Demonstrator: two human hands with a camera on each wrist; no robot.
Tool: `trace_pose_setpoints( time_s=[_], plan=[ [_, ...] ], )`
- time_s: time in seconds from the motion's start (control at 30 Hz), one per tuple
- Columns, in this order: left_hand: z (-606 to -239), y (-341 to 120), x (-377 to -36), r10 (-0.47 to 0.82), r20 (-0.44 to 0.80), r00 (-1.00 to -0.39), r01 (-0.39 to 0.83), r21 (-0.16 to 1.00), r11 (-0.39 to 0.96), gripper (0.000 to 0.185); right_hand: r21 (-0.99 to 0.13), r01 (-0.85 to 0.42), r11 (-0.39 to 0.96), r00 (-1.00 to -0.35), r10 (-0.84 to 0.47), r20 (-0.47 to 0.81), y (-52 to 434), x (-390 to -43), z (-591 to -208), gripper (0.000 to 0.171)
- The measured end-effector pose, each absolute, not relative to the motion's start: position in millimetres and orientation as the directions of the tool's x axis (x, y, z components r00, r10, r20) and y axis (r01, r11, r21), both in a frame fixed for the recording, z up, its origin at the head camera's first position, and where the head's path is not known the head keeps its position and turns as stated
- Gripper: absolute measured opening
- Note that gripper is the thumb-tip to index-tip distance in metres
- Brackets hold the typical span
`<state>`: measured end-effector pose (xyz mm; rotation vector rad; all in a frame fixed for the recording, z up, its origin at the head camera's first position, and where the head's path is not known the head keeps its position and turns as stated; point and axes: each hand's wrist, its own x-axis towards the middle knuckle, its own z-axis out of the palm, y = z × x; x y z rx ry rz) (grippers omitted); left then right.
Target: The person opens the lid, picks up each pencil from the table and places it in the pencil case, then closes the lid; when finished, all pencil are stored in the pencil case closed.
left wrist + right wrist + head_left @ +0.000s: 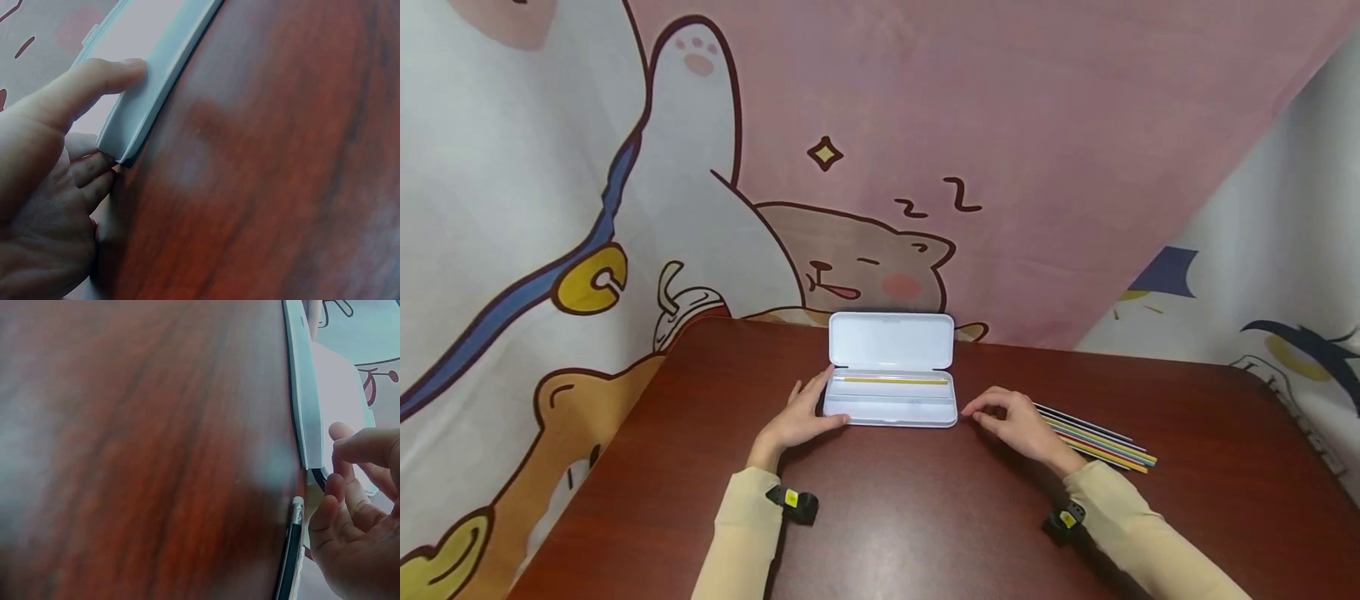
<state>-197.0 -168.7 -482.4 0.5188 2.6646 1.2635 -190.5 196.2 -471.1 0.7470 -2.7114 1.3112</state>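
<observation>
A white pencil case (887, 410) lies with its lid (891, 340) raised at the back. One yellow pencil (895, 381) lies lengthwise in its rear compartment. At the case's left end my left hand (797, 419) holds it, the thumb (115, 76) over the front rim and the other fingers against the end. My right hand (1021, 427) is beside the right end, fingers (340, 450) loosely bent close to the corner, with nothing seen between them. Several pencils (1105, 442) of different colours lie side by side, partly hidden by the right hand.
The brown wooden table (887, 508) ends at the back against a hanging cartoon cloth (1037, 167). Each forearm wears a cream sleeve and a black wrist strap (793, 502). A pencil's eraser end (297, 501) shows below the case in the right wrist view.
</observation>
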Motion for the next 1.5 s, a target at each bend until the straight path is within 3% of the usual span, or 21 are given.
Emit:
trace_pose_setpoints(
  time_s=[0.27, 0.5, 0.77, 1.5],
  plan=[
    [-481, -168, -197, 0.377, 0.004, -0.926, 0.241, 0.776, 0.582, 0.092, -0.707, -0.467, 0.531, -0.869, -0.423, 0.257, 208, -182, -471, 0.018],
    [-480, -169, -198, 0.377, 0.008, -0.926, 0.244, 0.776, 0.582, 0.092, -0.744, -0.402, 0.534, -0.896, -0.394, 0.202, 226, -173, -464, 0.018],
    [-480, -172, -198, 0.381, 0.005, -0.925, 0.248, 0.766, 0.592, 0.091, -0.696, -0.43, 0.575, -0.896, -0.363, 0.254, 249, -168, -454, 0.017],
    [-480, -173, -197, 0.387, 0.004, -0.922, 0.254, 0.761, 0.597, 0.091, -0.638, -0.274, 0.719, -0.962, -0.218, 0.167, 317, -160, -448, 0.016]
  ],
)
